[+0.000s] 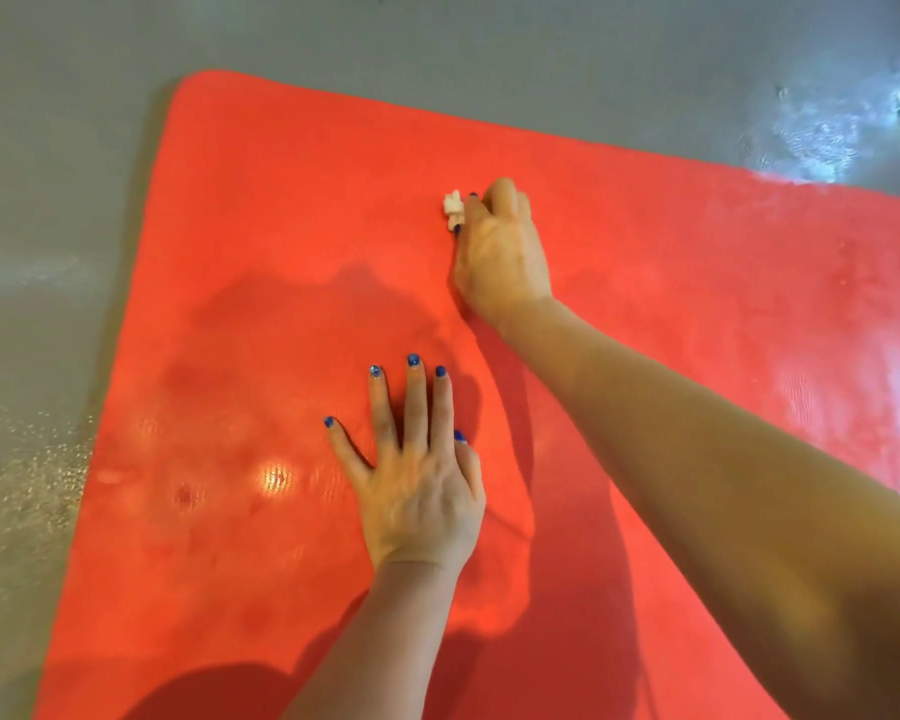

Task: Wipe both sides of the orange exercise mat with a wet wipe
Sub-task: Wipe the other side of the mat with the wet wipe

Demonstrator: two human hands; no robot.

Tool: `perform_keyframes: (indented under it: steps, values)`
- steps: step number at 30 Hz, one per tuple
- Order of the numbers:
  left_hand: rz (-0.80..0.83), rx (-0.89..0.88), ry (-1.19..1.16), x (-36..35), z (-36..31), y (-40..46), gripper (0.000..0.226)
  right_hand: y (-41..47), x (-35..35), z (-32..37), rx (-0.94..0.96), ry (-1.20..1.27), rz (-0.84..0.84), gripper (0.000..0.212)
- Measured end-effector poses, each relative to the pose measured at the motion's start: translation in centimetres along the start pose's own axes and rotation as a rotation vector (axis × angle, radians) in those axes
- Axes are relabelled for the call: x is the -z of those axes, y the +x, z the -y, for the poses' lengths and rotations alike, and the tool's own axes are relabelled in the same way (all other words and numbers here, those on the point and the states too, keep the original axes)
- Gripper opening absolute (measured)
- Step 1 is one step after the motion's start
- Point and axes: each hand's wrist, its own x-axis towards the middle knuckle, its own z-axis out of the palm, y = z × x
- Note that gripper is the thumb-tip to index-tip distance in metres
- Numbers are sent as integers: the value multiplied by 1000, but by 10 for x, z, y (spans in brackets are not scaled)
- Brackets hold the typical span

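The orange exercise mat [292, 210] lies flat on the floor and fills most of the view, its rounded far-left corner at the upper left. My right hand [500, 252] reaches across the mat's middle, fingers curled around a small balled white wet wipe [453, 206] that presses on the mat. Only a bit of the wipe shows past the fingertips. My left hand [417, 475] rests flat on the mat nearer to me, fingers spread, holding nothing. Darker damp patches show on the mat left of both hands.
Grey glossy floor [48, 252] surrounds the mat at the left and far side. Light glare sits on the floor at the upper right [822, 137]. Shadows of my arms fall across the near part of the mat.
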Motion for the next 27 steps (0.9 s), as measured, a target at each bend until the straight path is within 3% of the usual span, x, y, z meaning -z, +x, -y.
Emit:
perform_keyframes:
  steps: [3, 5, 7, 9, 14, 16, 18, 23, 25, 27]
  values:
    - [21, 4, 1, 0, 0, 0, 61, 8, 4, -6, 23, -81, -93, 33]
    - [15, 1, -1, 0, 1, -1, 61, 5, 4, -8, 166, -31, -164, 29]
    - [12, 1, -5, 0, 1, -1, 62, 4, 0, -9, 345, -35, -93, 15]
    - [8, 0, -14, -1, 0, -1, 62, 14, 0, -21, 383, -38, -64, 4]
    - [-17, -11, -39, -3, 0, 0, 63, 38, 17, -91, -177, -20, -124, 22]
    - [-7, -7, -41, -4, 0, 1, 63, 45, 13, -82, -320, -50, -130, 27]
    - [-1, -4, -44, -4, 0, 0, 63, 54, 7, -52, -268, -21, -92, 27]
    - [-5, -5, -26, -5, 1, 0, 62, 66, 6, -38, 127, 57, 43, 38]
    - [-11, -5, -22, -5, 1, 0, 62, 66, 14, -68, 107, 49, 37, 49]
    - [-12, -7, -26, -5, 1, 0, 62, 59, 25, -114, -64, -8, -6, 49]
